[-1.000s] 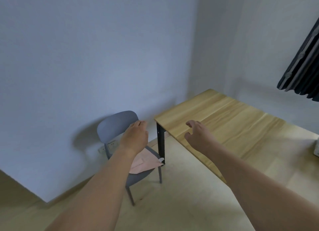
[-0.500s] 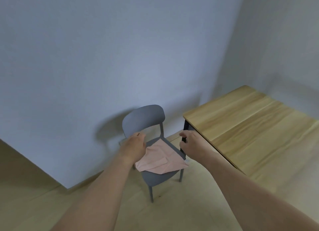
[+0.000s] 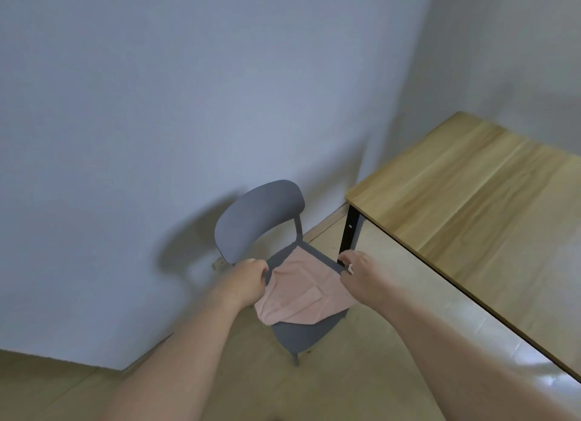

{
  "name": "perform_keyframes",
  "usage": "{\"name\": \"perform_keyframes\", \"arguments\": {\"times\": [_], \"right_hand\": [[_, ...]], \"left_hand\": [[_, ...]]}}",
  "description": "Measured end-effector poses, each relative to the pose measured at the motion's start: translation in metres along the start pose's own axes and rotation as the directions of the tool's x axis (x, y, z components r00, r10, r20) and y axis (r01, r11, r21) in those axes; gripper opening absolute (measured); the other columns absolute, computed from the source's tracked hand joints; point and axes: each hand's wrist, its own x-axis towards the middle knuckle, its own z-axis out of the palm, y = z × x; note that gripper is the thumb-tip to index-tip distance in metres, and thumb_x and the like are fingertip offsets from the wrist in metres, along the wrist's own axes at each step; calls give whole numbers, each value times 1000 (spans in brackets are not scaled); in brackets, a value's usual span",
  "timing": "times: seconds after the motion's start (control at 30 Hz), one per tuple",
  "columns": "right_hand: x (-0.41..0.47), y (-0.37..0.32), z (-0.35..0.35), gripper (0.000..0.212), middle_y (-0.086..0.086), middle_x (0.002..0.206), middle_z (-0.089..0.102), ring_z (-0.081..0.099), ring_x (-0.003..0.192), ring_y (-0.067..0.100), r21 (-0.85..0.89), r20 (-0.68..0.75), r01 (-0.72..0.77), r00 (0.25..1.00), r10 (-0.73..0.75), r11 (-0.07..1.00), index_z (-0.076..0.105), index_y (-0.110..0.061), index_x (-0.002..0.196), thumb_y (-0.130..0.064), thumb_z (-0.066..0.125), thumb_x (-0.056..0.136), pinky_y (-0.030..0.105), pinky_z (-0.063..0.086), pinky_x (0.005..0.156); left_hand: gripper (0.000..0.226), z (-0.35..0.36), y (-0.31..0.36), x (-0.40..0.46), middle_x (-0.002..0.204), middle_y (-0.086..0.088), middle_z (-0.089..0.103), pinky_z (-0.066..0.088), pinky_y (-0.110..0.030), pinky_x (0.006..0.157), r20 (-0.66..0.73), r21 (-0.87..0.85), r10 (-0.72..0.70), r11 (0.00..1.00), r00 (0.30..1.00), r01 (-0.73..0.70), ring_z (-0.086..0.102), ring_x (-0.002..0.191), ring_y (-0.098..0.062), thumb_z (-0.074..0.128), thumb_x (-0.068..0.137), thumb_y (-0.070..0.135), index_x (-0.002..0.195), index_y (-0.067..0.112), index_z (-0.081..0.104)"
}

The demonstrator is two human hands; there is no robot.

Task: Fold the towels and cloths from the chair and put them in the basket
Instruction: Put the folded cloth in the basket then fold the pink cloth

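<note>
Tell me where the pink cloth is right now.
The pink cloth lies on the seat of the grey chair, low centre in the head view, left of the wooden table, between both hands.

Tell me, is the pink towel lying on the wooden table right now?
No, the pink towel lies on the seat of the grey chair, beside the wooden table.
</note>
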Motion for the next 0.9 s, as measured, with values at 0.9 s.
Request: {"name": "perform_keyframes", "arguments": {"times": [0.9], "right_hand": [[262,207,336,24,-3,108,59,54,104,20,-416,-154,207,944,-293,886,63,-21,110,-30,45,97,34,43,85]], "left_hand": [[20,363,-120,246,73,0,52,31,-33,53,-177,110,322,946,930,-306,51,69,-22,33,94,24,80,17,44]]}}
